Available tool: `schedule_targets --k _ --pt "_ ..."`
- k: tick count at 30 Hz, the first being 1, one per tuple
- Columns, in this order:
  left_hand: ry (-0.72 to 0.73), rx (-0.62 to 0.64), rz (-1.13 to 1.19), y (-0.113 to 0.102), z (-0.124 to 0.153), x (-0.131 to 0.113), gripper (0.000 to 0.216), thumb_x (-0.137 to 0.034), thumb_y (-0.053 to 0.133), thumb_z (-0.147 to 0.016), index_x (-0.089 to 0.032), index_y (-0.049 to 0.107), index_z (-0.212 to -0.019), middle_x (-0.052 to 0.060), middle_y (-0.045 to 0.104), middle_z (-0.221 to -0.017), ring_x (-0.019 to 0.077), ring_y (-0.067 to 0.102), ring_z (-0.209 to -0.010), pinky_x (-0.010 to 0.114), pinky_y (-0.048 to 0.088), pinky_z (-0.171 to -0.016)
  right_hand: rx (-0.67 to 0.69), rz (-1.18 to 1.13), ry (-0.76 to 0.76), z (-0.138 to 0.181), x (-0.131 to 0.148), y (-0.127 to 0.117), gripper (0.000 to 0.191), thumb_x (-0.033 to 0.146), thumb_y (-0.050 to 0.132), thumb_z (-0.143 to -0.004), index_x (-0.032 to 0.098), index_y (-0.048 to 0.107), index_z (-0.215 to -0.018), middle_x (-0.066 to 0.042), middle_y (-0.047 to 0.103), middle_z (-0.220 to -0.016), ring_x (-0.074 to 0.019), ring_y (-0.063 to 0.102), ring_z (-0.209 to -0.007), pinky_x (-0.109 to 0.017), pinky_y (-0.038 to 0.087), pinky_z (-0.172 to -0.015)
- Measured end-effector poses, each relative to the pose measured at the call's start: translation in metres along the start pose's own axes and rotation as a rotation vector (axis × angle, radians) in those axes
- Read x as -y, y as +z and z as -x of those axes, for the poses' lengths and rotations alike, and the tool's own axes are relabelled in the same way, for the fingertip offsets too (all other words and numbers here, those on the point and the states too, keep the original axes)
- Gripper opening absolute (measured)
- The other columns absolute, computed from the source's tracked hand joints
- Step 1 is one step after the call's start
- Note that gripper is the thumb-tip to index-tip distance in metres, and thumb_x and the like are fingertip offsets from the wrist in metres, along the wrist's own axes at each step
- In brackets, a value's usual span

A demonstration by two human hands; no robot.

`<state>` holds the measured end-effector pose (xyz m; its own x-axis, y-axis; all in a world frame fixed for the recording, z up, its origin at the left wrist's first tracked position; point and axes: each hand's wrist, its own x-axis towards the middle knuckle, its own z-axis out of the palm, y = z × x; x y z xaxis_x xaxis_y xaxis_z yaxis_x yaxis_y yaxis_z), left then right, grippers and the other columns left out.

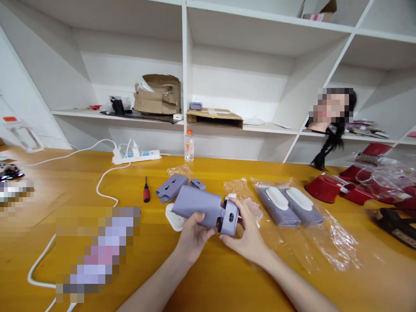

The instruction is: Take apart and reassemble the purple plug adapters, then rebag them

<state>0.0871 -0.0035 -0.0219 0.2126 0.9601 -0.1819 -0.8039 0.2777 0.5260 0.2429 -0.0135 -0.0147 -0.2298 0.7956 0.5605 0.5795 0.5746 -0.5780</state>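
Observation:
My left hand (192, 236) grips the underside of a lilac plastic device body (196, 206), held just above the orange table (227, 281). My right hand (248, 234) is closed around its end cap (230, 217), a lilac piece with a dark rim and small holes. Under the device lies a white flat part (173, 217). Behind it rest loose lilac shell pieces (170, 187). A small red-and-black screwdriver (146, 190) lies to the left.
Two lilac-and-white units in clear bags (287, 204) lie to the right, red parts (325, 188) beyond them. A white power strip (136, 156) with cables and a small bottle (189, 145) stand at the back. Shelves hold cardboard boxes (158, 94) and a mannequin head (331, 113).

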Motion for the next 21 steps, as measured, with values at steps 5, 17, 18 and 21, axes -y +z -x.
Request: schedule_targets --k 5,17,18,21 --pt "-0.004 -0.01 -0.017 0.001 0.001 -0.002 0.04 -0.01 0.055 -0.065 -0.019 0.056 -0.105 0.001 0.065 -0.077 0.0183 0.061 -0.073 0.031 0.051 -0.064 -0.019 -0.042 0.021 0.003 -0.003 0.001 0.077 0.021 0.065 -0.059 0.026 0.028 -0.127 -0.011 0.04 -0.126 -0.0283 0.041 -0.117 -0.047 0.04 -0.094" --pt "-0.003 -0.084 -0.012 -0.002 0.001 0.003 0.008 -0.008 0.057 -0.062 -0.015 0.054 -0.064 -0.001 0.062 -0.068 0.0147 0.059 -0.065 0.03 0.053 -0.059 -0.092 -0.009 -0.014 0.007 -0.011 0.006 0.078 0.022 0.067 -0.053 0.025 0.034 -0.123 -0.01 0.048 -0.116 -0.0271 0.05 -0.105 -0.039 0.048 -0.083" --pt "-0.008 -0.09 -0.007 -0.001 0.001 0.003 0.01 -0.008 0.057 -0.062 -0.016 0.055 -0.067 -0.001 0.063 -0.07 0.0149 0.06 -0.066 0.031 0.053 -0.06 -0.095 -0.007 -0.029 0.007 -0.011 0.005 0.077 0.022 0.067 -0.053 0.024 0.034 -0.123 -0.009 0.048 -0.115 -0.027 0.051 -0.104 -0.039 0.048 -0.082" --pt "-0.022 -0.102 0.003 0.001 0.003 0.004 0.014 -0.008 0.056 -0.062 -0.016 0.058 -0.074 0.0 0.064 -0.073 0.0155 0.06 -0.069 0.032 0.054 -0.063 -0.113 -0.011 -0.064 0.007 -0.011 0.005 0.077 0.024 0.067 -0.054 0.024 0.034 -0.124 -0.01 0.048 -0.116 -0.0277 0.051 -0.105 -0.039 0.048 -0.083"
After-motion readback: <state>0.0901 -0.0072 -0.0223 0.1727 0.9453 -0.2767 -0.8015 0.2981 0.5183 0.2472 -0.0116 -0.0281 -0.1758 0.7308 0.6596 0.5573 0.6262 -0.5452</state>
